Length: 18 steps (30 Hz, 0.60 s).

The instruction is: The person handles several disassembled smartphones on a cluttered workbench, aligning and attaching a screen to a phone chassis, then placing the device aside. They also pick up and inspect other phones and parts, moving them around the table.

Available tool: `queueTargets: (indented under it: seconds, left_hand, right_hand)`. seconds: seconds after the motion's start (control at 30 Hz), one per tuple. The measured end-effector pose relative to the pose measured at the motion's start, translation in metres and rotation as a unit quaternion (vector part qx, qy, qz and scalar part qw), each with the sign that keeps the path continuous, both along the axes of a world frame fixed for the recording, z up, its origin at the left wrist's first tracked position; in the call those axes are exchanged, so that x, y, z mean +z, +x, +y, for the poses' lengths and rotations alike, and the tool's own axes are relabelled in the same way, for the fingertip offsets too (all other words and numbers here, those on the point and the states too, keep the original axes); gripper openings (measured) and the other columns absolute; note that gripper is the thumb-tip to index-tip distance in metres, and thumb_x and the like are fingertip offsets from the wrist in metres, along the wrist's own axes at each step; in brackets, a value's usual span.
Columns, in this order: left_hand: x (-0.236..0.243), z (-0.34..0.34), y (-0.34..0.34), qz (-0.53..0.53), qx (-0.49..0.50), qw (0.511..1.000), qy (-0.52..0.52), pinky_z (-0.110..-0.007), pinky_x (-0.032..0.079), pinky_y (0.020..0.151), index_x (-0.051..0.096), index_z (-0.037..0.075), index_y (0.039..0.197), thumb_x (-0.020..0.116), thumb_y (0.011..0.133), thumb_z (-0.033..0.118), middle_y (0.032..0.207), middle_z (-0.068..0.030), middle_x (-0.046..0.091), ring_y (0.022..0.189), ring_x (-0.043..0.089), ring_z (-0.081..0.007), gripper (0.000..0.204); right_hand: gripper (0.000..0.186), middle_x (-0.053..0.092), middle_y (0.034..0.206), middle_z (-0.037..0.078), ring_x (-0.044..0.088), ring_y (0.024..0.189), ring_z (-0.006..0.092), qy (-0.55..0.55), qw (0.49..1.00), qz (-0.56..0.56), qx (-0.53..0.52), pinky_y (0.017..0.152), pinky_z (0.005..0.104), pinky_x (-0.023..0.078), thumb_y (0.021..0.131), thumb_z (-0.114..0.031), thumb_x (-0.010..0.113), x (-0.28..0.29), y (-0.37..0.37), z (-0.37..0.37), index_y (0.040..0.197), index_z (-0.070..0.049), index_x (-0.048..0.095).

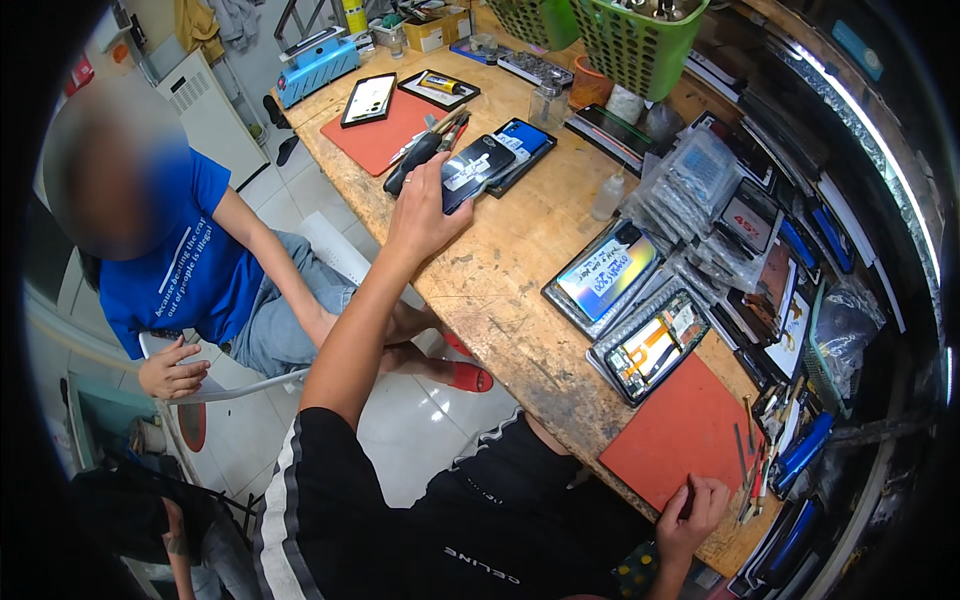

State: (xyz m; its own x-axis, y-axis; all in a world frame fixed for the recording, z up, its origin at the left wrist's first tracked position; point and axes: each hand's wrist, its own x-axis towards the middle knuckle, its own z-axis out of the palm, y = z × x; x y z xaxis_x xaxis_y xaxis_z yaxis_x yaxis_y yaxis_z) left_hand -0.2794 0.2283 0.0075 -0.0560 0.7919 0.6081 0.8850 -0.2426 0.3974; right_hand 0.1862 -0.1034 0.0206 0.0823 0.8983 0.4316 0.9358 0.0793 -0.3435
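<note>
My left hand (430,212) reaches across to the far left of the bench, its fingers and thumb closed on the near edge of a dark smartphone (477,170). Under and behind that phone lies another phone with a blue screen (522,146). Right beside my left fingers is a thick black tool handle (413,164), among several slim hand tools on a red mat (355,135). At the near right, my right hand (693,515) rests on the edge of a second red mat (665,440) with its fingers curled in; whatever they may hold is hidden.
An opened phone (657,345) with orange flex cables lies beside a phone with a handwritten label (605,275). Bagged parts (690,175) pile up at the right, near a dropper bottle (607,197). A green basket (640,45) overhangs the back. Another person (200,230) sits at the left.
</note>
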Motion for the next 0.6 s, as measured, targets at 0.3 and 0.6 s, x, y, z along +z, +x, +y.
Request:
queueTargets:
  seconds: [0.3, 0.6]
  left_hand:
    - [-0.003, 0.006, -0.008, 0.024, -0.006, 0.998, -0.061, -0.052, 0.047, 0.108, 0.047, 0.001, 0.151, 0.077, 0.092, 0.033, 0.132, -0.0283, 0.064, 0.123, 0.06, -0.0455, 0.073]
    - [0.025, 0.015, -0.014, -0.316, -0.082, 0.929, -0.174, -0.046, 0.061, 0.091, 0.046, -0.003, 0.152, 0.062, 0.107, 0.041, 0.128, -0.0291, 0.069, 0.104, 0.075, -0.0357, 0.064]
  right_hand:
    - [0.018, 0.058, 0.1, 0.02, 0.058, 0.094, 0.0387, 0.003, 1.0, -0.004, 0.005, 0.086, 0.0476, 0.045, 0.091, 0.001, 0.064, 0.0, 0.0, 0.0, 0.108, 0.005, 0.067]
    - [0.018, 0.058, 0.1, 0.021, 0.058, 0.095, 0.039, 0.009, 1.0, -0.011, 0.008, 0.085, 0.0475, 0.046, 0.091, 0.001, 0.064, 0.001, 0.0, 0.0, 0.107, 0.005, 0.067]
